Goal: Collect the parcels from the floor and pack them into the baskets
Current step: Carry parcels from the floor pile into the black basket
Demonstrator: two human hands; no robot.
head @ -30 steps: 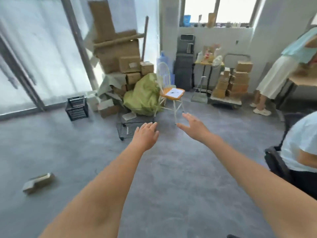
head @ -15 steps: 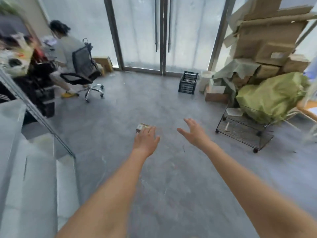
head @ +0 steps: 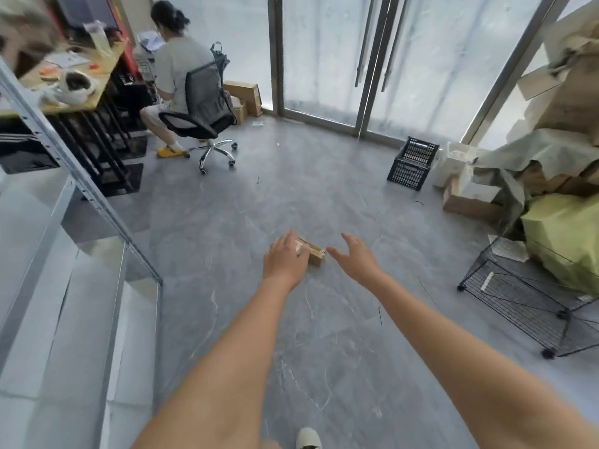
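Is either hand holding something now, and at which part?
Nothing is held: the left hand and right hand reach, open, toward the parcel on the floor.

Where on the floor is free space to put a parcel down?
The gray floor is bare between the office chair, black crate and small parcel. It is crowded at right around the wire cart and cardboard pile.

Grey marbled floor, frosted glass doors letting daylight in. Office chair beside cluttered desk far left. Cardboard stack far right.
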